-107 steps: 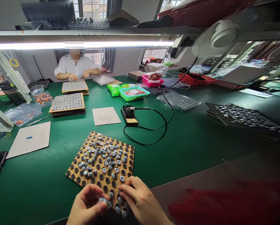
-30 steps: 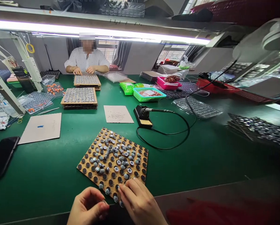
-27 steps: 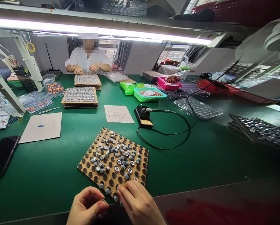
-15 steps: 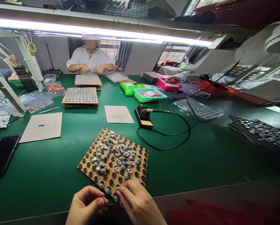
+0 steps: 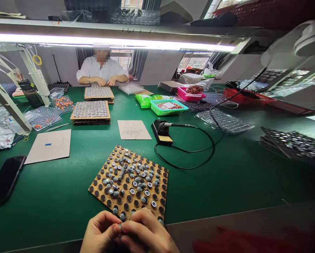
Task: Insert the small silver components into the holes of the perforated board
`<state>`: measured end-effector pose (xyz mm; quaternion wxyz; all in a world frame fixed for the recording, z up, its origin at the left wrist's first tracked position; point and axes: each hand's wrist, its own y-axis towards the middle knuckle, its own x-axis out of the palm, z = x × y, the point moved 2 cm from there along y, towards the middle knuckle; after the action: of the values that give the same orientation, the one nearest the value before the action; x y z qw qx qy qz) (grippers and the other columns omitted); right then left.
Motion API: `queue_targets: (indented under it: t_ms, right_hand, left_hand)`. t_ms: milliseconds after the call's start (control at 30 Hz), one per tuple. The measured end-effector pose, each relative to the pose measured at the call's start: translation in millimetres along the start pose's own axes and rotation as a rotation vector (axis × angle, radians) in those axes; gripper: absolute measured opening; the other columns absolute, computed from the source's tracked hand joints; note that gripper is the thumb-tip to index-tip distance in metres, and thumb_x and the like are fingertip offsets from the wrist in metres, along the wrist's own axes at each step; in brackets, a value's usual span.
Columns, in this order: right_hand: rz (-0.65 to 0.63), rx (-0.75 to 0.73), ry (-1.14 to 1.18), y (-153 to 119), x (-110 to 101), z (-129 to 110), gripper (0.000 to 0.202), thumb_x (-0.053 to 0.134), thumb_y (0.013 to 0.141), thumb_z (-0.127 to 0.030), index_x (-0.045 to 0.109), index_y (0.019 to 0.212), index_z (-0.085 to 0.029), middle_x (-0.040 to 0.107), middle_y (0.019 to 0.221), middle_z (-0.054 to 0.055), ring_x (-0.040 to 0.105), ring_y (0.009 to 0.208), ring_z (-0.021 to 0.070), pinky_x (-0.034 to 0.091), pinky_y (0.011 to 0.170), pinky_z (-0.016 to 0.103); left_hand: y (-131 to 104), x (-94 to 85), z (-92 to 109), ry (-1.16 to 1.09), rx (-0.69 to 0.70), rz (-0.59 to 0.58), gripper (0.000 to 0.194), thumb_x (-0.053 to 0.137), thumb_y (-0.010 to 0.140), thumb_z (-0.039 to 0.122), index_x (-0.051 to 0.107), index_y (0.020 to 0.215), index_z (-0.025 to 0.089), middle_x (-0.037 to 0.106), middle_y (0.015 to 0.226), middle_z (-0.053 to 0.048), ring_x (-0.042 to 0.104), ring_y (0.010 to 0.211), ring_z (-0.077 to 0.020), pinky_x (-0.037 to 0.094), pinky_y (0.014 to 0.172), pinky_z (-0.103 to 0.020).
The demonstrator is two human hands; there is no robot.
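My left hand [image 5: 100, 232] is closed in a pinch at the near edge of the table, holding a small round metal part [image 5: 120, 227]. The fingers of my right hand [image 5: 148, 233] are also pinched together and meet the left fingertips at this part. Most of the part is hidden by the fingers. Just beyond both hands lies a square brown board [image 5: 94, 196] with rows of black round magnet-like discs. Many small silver round parts [image 5: 138, 182] sit on the discs, some in clumps and some stacked on their sides.
A soldering iron stand [image 5: 161, 131] with a looped black cable is behind the board. Cardboard sheets [image 5: 135, 130] lie on the green table [image 5: 199, 189]. A phone [image 5: 6, 179] is at the left. Across the table a co-worker [image 5: 102, 72] handles stacked boards [image 5: 90, 110].
My right hand has moved left, away from the board's near corner, to meet my left hand at the small part. The view has tilted up slightly.
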<state>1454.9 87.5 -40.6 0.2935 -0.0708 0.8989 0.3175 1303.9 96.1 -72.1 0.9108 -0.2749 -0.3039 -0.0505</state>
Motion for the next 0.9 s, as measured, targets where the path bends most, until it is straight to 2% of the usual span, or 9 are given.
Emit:
queue_targets:
  t_ms: [167,300,400,533,600,733,900]
  right_hand:
    - [-0.003,0.016,0.003,-1,8,1,0.015,0.054,0.090,-0.015,0.066,0.097,-0.020,0.058,0.078,0.005,0.057,0.070,0.0164,0.052,0.061,0.026]
    - [-0.088,0.076,0.117,-4,5,5,0.017,0.056,0.089,-0.013,0.066,0.101,-0.020,0.060,0.082,0.005,0.061,0.073,0.0145,0.054,0.064,0.023]
    - [-0.069,0.072,0.106,-4,0,9,0.017,0.057,0.087,-0.010,0.065,0.099,-0.019,0.061,0.082,0.005,0.061,0.073,0.0141,0.053,0.064,0.022]
    - [0.089,0.044,-0.105,1,3,19,0.013,0.052,0.089,-0.008,0.060,0.091,-0.018,0.060,0.076,0.004,0.058,0.068,0.0155,0.050,0.061,0.025]
    - [0.107,0.021,-0.260,3,8,24,0.015,0.048,0.091,-0.009,0.059,0.085,-0.018,0.058,0.073,0.004,0.055,0.066,0.0169,0.047,0.061,0.028]
    - [0.015,-0.007,-0.453,5,18,27,0.026,0.040,0.094,-0.009,0.057,0.076,-0.018,0.056,0.070,0.004,0.053,0.066,0.0185,0.041,0.062,0.030]
    - [-0.063,-0.023,-0.497,1,20,25,0.029,0.038,0.094,-0.009,0.057,0.074,-0.018,0.056,0.070,0.005,0.051,0.065,0.0192,0.038,0.061,0.031]
  left_hand:
    - [1,-3.1,-4,-0.007,0.018,0.010,0.034,0.091,0.049,0.036,0.068,0.061,0.013,0.066,0.054,0.000,0.053,0.048,-0.0059,0.040,0.052,-0.017]
    - [0,-4.0,-5,-0.035,-0.007,0.023,0.032,0.091,0.050,0.034,0.069,0.061,0.013,0.071,0.062,-0.004,0.059,0.054,-0.0101,0.044,0.055,-0.020]
    - [-1,-2.1,-3,-0.015,-0.010,0.017,0.033,0.090,0.051,0.035,0.070,0.064,0.012,0.069,0.057,-0.004,0.058,0.051,-0.0087,0.043,0.053,-0.018]
    - [-2,-3.4,4,0.020,0.028,0.078,0.034,0.090,0.052,0.036,0.070,0.068,0.013,0.071,0.062,-0.005,0.059,0.053,-0.0089,0.044,0.054,-0.017]
    - [-1,-7.9,6,0.041,0.053,0.104,0.034,0.090,0.053,0.035,0.069,0.070,0.013,0.072,0.063,-0.006,0.059,0.054,-0.0091,0.044,0.056,-0.018]
    - [3,-20.3,7,0.085,0.078,0.079,0.035,0.089,0.054,0.036,0.068,0.071,0.013,0.071,0.064,-0.006,0.060,0.055,-0.0116,0.046,0.056,-0.020]
    - [4,-27.6,10,0.134,0.118,0.102,0.034,0.088,0.056,0.036,0.068,0.071,0.013,0.072,0.065,-0.006,0.061,0.058,-0.0137,0.047,0.056,-0.022]
